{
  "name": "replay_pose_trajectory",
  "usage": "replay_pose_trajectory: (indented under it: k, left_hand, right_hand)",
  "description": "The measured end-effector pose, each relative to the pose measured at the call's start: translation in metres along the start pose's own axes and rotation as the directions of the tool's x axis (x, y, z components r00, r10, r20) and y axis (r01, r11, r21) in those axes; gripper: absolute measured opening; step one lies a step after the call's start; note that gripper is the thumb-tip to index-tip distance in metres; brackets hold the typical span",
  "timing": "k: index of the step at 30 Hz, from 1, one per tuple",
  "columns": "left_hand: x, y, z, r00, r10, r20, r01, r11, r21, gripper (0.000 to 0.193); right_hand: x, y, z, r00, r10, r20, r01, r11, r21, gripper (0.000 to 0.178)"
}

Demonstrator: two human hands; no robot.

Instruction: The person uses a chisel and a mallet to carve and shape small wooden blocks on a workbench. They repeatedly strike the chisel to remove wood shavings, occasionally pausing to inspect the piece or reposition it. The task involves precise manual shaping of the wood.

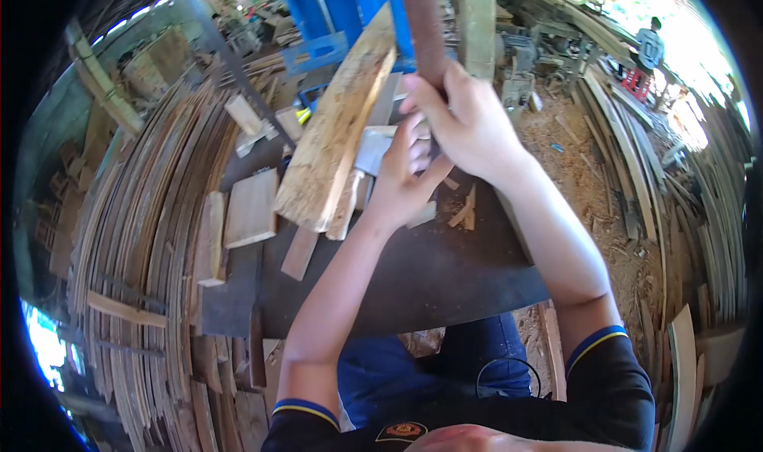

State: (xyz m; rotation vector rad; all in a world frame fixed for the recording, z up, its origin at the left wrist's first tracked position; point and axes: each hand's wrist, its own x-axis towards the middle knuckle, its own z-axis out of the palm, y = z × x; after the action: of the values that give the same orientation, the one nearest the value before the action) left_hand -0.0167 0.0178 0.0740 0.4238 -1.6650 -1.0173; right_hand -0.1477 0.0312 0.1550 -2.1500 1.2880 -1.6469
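Note:
My right hand [477, 126] is closed round a reddish-brown wooden bar [424, 27], which rises away from me past the top of the picture. Just below and to its left, my left hand [405, 178] curls its fingers round what looks like the bar's near end. Both hands partly hide that end, and the fingers are slightly blurred. Left of the hands, a thick, pointed, pale piece of wood [342, 134] lies slantwise over other pieces on the dark worktable [421, 285]. A grey flat-faced object [372, 152] sits between that wood and my left hand.
Wood blocks [251, 208] and splinters [465, 210] lie on the table. Long boards [151, 206] are stacked at left, with more timber [628, 150] at right beside the shavings-covered floor [568, 166]. A post [477, 31] and blue panels [334, 7] stand ahead. Another person [649, 47] is far right.

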Motion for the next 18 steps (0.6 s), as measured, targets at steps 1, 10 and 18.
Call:
replay_pose_trajectory:
  k: [1,10,18]
  left_hand:
    - [0.015,0.008,0.001,0.997,0.068,0.037,-0.067,0.997,-0.023,0.047]
    - [0.042,-0.004,0.001,0.997,-0.002,0.079,0.033,0.915,-0.402,0.023]
    - [0.037,-0.002,0.014,0.995,-0.062,-0.077,0.05,0.987,-0.154,0.047]
  right_hand:
    - [0.0,-0.002,-0.001,1.0,0.031,0.003,-0.032,0.997,0.071,0.04]
    - [0.005,0.005,-0.008,0.994,-0.057,0.09,0.059,0.998,-0.02,0.052]
    - [-0.034,0.019,-0.033,0.986,0.143,-0.087,-0.12,0.967,0.226,0.056]
